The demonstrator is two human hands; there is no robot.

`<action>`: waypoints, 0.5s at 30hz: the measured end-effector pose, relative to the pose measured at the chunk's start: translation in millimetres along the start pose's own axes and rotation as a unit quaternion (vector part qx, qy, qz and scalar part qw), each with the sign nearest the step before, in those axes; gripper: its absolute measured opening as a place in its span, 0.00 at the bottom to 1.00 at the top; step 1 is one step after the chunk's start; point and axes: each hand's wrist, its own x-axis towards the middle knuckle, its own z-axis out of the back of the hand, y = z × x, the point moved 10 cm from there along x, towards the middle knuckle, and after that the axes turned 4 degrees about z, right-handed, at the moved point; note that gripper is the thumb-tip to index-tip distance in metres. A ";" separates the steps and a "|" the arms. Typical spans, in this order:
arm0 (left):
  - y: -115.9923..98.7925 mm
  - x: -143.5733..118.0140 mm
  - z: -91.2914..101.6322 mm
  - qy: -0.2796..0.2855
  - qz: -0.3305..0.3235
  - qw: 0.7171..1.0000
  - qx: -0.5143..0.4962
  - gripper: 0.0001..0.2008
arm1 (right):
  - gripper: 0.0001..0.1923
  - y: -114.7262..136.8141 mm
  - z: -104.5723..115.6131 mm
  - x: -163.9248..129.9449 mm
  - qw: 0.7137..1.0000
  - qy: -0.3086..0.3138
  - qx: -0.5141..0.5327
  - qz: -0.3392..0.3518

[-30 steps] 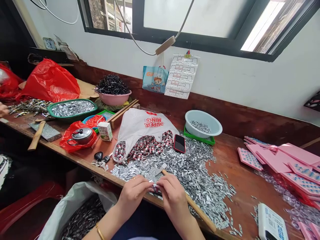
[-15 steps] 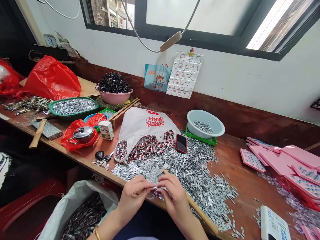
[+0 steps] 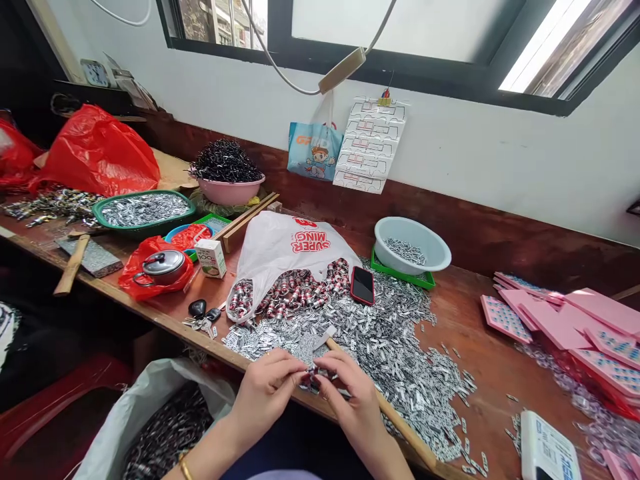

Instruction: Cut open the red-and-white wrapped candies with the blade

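My left hand [image 3: 273, 388] and my right hand [image 3: 354, 395] meet at the table's front edge. Thumb and fingers of both are pinched on a small dark red and silver piece [image 3: 312, 379], mostly hidden by the fingertips. Beneath and beyond my right hand lies a hammer [image 3: 407, 430] with a wooden handle, its metal head on a heap of small flat metal links [image 3: 380, 340]. Behind the heap, a white plastic bag [image 3: 280, 247] spills similar-looking red and silver pieces [image 3: 295, 293]. A phone [image 3: 363, 285] rests beside them.
A pale blue basin [image 3: 440, 257] holds metal parts. Pink sheets [image 3: 545, 313] and a white box [image 3: 550, 447] lie to the right. At left are keys [image 3: 206, 323], a lidded metal pot [image 3: 164, 265] and a green tray [image 3: 100, 217]. A white sack [image 3: 125, 413] stands below the edge.
The hands stay together at nearly the same place, with the fingertips shifting slightly around the small piece. The view has tilted a little.
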 end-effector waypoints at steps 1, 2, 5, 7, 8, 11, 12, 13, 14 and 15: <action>2.0 0.2 0.8 -0.002 0.013 1.000 -0.003 0.07 | 0.10 0.5 0.6 -0.3 1.000 -0.002 0.002 0.002; 3.1 0.2 1.2 -0.003 0.020 1.000 -0.005 0.07 | 0.10 0.4 0.8 -0.9 1.000 -0.004 0.003 0.004; -3.9 -0.4 -1.3 0.005 -0.018 0.999 0.026 0.08 | 0.11 -2.3 -0.5 -2.9 1.000 -0.007 0.006 0.005; -13.2 -1.7 -4.7 0.016 -0.071 0.995 0.064 0.09 | 0.10 -5.4 -1.7 -4.5 1.000 -0.008 0.013 -0.004; -17.3 -2.3 -6.2 0.022 -0.093 0.992 0.080 0.10 | 0.09 -7.0 -2.0 -5.3 1.000 -0.010 0.020 -0.011; -24.8 -2.0 -7.6 0.037 -0.120 0.988 0.088 0.10 | 0.08 -9.7 0.2 -7.7 0.998 -0.019 0.044 -0.038; -25.3 -1.1 -6.6 0.038 -0.115 0.990 0.074 0.10 | 0.07 -9.5 1.8 -8.4 0.997 -0.023 0.051 -0.045; -24.7 0.0 -5.2 0.037 -0.103 0.993 0.053 0.10 | 0.07 -9.0 3.5 -8.9 0.997 -0.026 0.058 -0.050; -23.0 0.9 -4.5 0.035 -0.086 0.995 0.028 0.10 | 0.07 -8.4 5.4 -9.5 0.996 -0.032 0.065 -0.055; -20.0 1.4 -4.9 0.032 -0.064 0.997 0.001 0.10 | 0.08 -8.0 7.0 -10.2 0.995 -0.039 0.071 -0.058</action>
